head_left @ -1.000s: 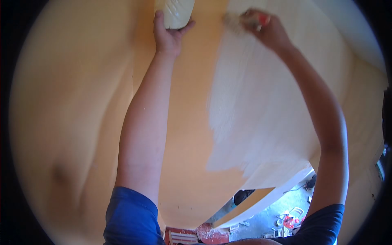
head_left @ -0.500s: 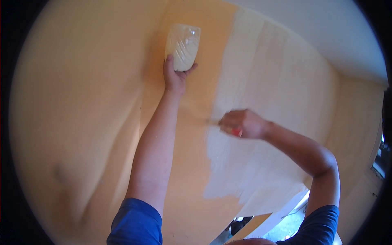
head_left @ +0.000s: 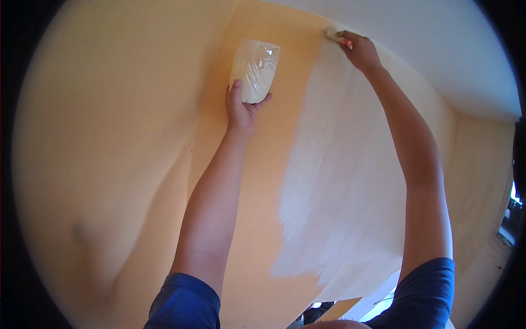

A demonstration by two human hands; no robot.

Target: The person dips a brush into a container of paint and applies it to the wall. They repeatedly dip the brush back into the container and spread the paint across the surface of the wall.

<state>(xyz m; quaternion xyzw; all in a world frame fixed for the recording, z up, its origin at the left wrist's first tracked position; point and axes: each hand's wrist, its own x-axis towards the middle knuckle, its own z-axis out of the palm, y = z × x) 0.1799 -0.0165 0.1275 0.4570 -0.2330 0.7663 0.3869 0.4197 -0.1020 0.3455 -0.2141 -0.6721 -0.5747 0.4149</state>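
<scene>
Raised in front of the wall, my left hand [head_left: 241,111] grips the lower end of a clear plastic container [head_left: 255,71] with whitish paint in it. My right hand [head_left: 361,53] is up near the ceiling edge, closed around a paintbrush [head_left: 346,42] with a red mark on its handle. The brush's pale bristles touch or nearly touch the top of the wall, where orange meets white. A whitish coat of paint [head_left: 345,164] covers the wall's right part, with a ragged lower left border. Orange wall [head_left: 260,219] shows behind and below my left arm.
The white ceiling [head_left: 422,49] slopes across the upper right. Another wall [head_left: 82,137] meets this one in a corner at left. A bright opening [head_left: 383,307] shows low down, and a window edge [head_left: 509,219] lies far right.
My right hand has swept up with the paintbrush from mid-wall to the ceiling edge, its arm now stretched out. The left hand and container have shifted slightly right and down in view.
</scene>
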